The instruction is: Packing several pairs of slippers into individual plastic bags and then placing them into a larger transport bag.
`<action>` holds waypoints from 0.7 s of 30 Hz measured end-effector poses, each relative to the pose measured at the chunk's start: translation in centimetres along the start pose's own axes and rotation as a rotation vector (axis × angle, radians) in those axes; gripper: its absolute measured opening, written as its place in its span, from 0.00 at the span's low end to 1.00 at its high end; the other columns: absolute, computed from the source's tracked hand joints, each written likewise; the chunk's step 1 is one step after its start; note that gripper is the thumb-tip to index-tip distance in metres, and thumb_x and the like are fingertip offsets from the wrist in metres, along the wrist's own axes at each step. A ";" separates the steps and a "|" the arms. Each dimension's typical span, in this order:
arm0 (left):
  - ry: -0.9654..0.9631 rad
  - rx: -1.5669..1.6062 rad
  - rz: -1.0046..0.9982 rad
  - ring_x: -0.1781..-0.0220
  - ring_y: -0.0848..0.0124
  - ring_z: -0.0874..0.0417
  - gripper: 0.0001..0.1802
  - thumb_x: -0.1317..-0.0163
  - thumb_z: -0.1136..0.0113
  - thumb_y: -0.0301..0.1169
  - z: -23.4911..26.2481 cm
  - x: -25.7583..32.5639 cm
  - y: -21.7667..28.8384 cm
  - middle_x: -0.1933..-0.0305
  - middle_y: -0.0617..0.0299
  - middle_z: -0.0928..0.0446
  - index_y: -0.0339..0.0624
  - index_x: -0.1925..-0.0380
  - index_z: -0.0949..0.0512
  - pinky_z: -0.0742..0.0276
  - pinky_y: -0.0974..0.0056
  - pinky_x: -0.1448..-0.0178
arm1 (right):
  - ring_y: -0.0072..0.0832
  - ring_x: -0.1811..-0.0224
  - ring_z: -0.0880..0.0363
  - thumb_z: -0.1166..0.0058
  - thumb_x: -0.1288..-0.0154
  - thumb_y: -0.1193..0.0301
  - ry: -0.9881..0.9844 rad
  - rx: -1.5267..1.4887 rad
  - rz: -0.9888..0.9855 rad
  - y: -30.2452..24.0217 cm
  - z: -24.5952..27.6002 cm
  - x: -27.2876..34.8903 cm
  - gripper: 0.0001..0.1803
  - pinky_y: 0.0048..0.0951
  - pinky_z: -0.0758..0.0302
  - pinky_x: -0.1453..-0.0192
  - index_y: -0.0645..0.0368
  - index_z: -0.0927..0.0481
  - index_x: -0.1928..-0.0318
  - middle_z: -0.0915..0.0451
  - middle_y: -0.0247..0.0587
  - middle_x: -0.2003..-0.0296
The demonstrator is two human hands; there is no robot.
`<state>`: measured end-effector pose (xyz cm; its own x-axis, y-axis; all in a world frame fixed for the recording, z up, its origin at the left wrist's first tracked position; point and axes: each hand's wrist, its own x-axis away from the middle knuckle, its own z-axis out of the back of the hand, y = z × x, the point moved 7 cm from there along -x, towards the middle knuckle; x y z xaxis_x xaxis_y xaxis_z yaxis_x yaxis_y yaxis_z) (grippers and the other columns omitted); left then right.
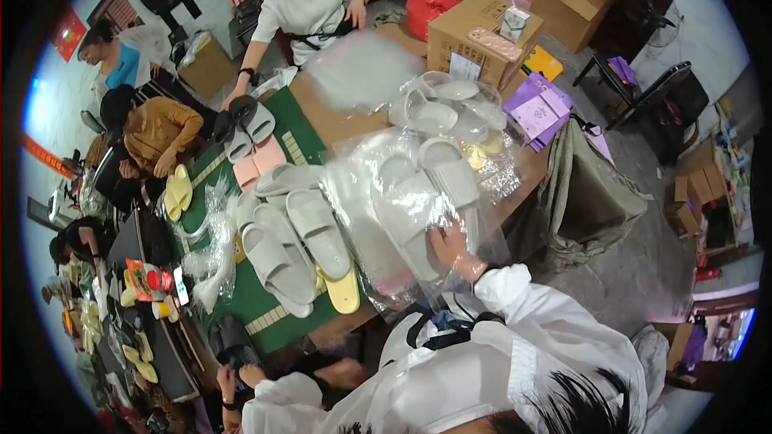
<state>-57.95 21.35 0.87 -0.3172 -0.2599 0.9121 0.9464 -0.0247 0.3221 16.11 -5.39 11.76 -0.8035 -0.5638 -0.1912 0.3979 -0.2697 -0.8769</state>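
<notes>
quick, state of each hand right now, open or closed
Left hand: can't be told, not clearly made out.
Right hand: on the bagged gray slippers; grip can't be told.

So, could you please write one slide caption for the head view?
The right hand touches a clear plastic bag holding grey slide sandals, beside unbagged grey pairs on a green surface.

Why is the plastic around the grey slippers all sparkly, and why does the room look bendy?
Head view: light glares in white streaks off the clear plastic over the grey slippers; head view: the fisheye lens bends straight edges near its dark rim; head view: a blue-white glow shines at the far left.
</notes>
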 end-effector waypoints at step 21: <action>0.229 -0.381 -0.692 0.62 0.61 0.25 0.10 0.42 0.52 0.34 -27.9 0.0 11.3 0.66 0.54 0.25 0.40 0.67 0.25 0.29 0.60 0.55 | 0.53 0.42 0.41 0.55 0.46 0.79 0.249 0.548 0.289 4.6 21.4 3.1 0.23 0.43 0.45 0.38 0.66 0.32 0.46 0.38 0.59 0.45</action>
<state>-45.59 -5.87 -2.56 -0.8551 -0.2556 0.4511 0.5106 -0.5666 0.6467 24.96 -25.07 16.60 -0.6828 -0.4934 -0.5388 0.7273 -0.5293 -0.4369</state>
